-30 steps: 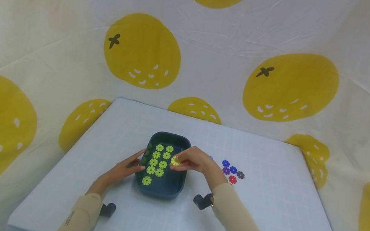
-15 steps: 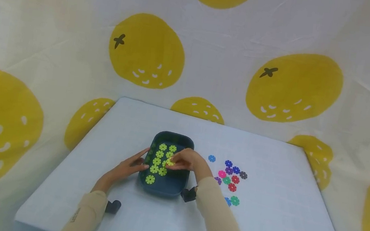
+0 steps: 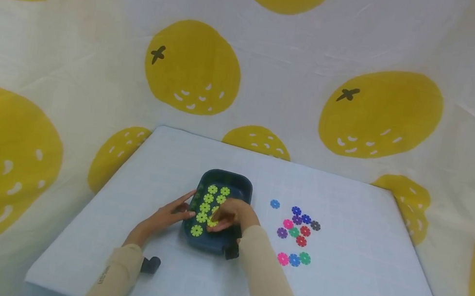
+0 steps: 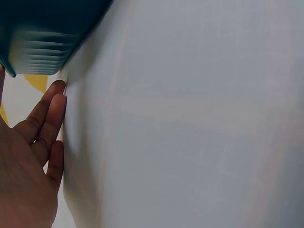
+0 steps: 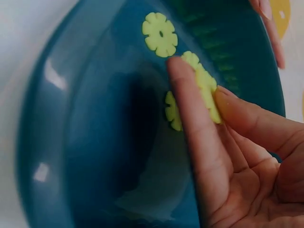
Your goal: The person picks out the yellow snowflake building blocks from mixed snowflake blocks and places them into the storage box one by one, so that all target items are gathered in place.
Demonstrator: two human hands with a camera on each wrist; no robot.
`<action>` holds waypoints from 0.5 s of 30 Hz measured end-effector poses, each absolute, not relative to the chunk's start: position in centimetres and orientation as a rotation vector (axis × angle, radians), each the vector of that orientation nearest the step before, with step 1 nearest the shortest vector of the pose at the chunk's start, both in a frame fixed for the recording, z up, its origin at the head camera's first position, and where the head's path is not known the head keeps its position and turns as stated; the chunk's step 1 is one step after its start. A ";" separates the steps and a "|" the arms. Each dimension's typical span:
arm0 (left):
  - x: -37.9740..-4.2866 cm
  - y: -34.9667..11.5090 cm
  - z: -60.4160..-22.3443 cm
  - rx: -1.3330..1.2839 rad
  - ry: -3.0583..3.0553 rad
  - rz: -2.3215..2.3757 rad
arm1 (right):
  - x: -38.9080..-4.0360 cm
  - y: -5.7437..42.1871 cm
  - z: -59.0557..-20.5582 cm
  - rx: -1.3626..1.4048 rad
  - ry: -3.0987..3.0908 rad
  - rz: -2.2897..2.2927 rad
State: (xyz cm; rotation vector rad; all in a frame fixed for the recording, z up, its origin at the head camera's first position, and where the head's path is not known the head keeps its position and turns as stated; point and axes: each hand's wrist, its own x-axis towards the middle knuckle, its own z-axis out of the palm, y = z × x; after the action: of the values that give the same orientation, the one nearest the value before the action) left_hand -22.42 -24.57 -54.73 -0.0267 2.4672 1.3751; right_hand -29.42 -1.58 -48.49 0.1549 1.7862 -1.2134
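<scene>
A dark teal tray [image 3: 210, 247] sits on the table with several yellow-green notched discs [image 3: 196, 230] lying in rough rows along its left half. Over the tray, my right hand [image 3: 234, 212] pinches one yellow-green notched disc [image 5: 207, 92] between thumb [image 5: 237, 107] and forefinger, low above the tray floor. Part of the rows is hidden behind that hand. At the tray's left side, my left hand [image 3: 165, 215] touches the rim with extended fingers. In the left wrist view its fingers [image 4: 50, 118] look straight, with the tray's ribbed outer wall above them.
Right of the tray lie loose notched discs in blue, purple, red, green, grey and pink [image 3: 294, 232]. A shorter row with a pink disc [image 3: 283, 258] is nearer the front. Behind the white-covered table [image 3: 349, 287] hangs a fruit-print cloth [image 3: 281, 75].
My right hand has moved left and toward me over the tray with the pinched disc, uncovering the loose discs on the right. The left hand stays at the tray's side; the view has shifted slightly.
</scene>
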 end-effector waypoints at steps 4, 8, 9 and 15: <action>-22.4 -24.4 -54.7 -0.044 2.465 1.372 | -29.3 -1.4 -48.7 0.149 1.821 -1.142; -22.4 -24.4 -54.6 -0.051 2.466 1.372 | -29.3 -1.2 -49.1 0.128 1.835 -1.112; -22.4 -24.4 -54.6 -0.051 2.466 1.371 | -29.3 -1.2 -49.2 0.120 1.840 -1.105; -22.4 -24.6 -54.7 -0.033 2.476 1.362 | -28.9 -1.4 -49.4 0.091 1.907 -1.056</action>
State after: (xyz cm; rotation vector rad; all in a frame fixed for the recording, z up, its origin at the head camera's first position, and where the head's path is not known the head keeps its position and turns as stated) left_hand -22.39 -24.57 -54.66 -0.0329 2.4764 1.3619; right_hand -28.86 -1.39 -49.42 0.0909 1.9074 -1.0561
